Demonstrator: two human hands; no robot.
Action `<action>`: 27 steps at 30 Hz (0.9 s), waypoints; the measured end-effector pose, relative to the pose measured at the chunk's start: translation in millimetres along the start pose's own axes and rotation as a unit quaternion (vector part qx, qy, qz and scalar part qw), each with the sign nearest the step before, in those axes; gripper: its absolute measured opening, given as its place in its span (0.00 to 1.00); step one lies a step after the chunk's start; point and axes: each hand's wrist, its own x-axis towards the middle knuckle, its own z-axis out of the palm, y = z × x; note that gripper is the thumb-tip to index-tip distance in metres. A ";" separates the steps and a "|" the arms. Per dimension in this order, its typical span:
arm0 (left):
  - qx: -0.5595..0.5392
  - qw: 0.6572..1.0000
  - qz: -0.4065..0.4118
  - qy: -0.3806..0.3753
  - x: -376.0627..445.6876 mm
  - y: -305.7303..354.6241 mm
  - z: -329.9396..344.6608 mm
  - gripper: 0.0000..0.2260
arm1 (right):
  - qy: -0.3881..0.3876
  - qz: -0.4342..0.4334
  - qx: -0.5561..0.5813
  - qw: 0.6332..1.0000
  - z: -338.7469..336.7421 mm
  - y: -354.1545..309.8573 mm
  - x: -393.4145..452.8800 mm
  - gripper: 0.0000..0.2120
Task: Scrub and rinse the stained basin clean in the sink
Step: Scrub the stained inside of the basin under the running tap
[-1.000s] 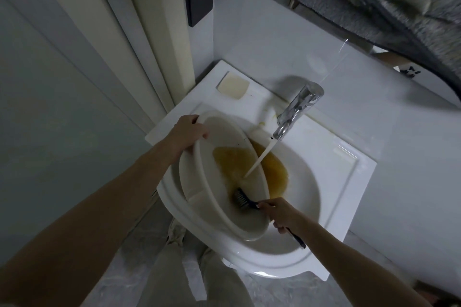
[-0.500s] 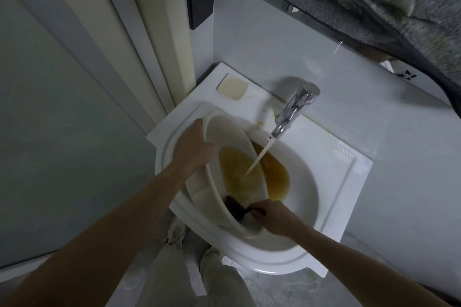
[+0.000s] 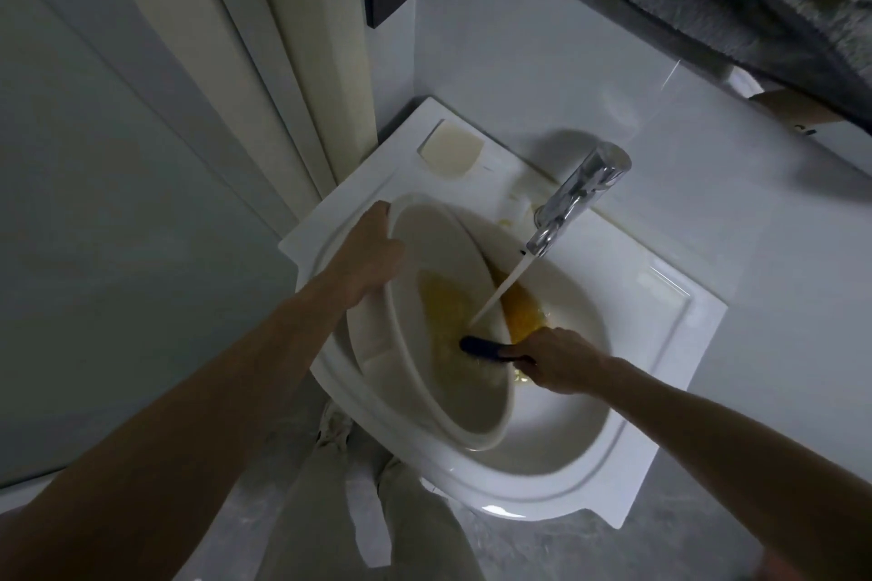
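Fingers of my left hand (image 3: pixel 373 250) curl over the rim of the basin (image 3: pixel 424 250), holding it tilted in the sink (image 3: pixel 660 392); my right hand (image 3: pixel 561 361) grips the dark brush (image 3: pixel 481 347), bristles against the yellow stain (image 3: pixel 443 311) inside. From the head view, I judge short, firm strokes under the stream work best, keeping the basin steady. Murky water pools behind the basin. The tap (image 3: pixel 575 198) overhangs closely, crowding the brush, and soap (image 3: pixel 453 149) sits at the corner.

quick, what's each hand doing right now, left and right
Left hand: gripping the rim of the tilted basin.
Right hand: fingers curled round the handle of the dark brush, which is inside the basin.
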 end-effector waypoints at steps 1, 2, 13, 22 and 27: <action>0.003 1.000 0.002 -0.005 1.4 1.3 0.9 0.19 | 0.009 0.012 -0.032 0.999 -1.3 3.0 7.3 0.22; 0.013 1.000 0.002 -0.010 1.9 2.4 0.9 0.20 | 0.034 0.036 -0.062 0.997 -3.8 4.7 15.7 0.24; 0.024 0.999 -0.015 -0.036 4.8 5.7 -5.8 0.18 | 0.019 0.049 -0.009 0.999 -20.5 7.7 24.5 0.21; 0.006 1.000 -0.009 -0.008 9.5 2.8 -6.2 0.16 | -0.040 0.080 0.101 0.991 3.7 5.5 14.7 0.17; -0.032 0.999 -0.006 -0.002 7.8 1.8 -0.7 0.16 | 0.004 0.101 0.152 0.983 10.7 -9.5 12.2 0.16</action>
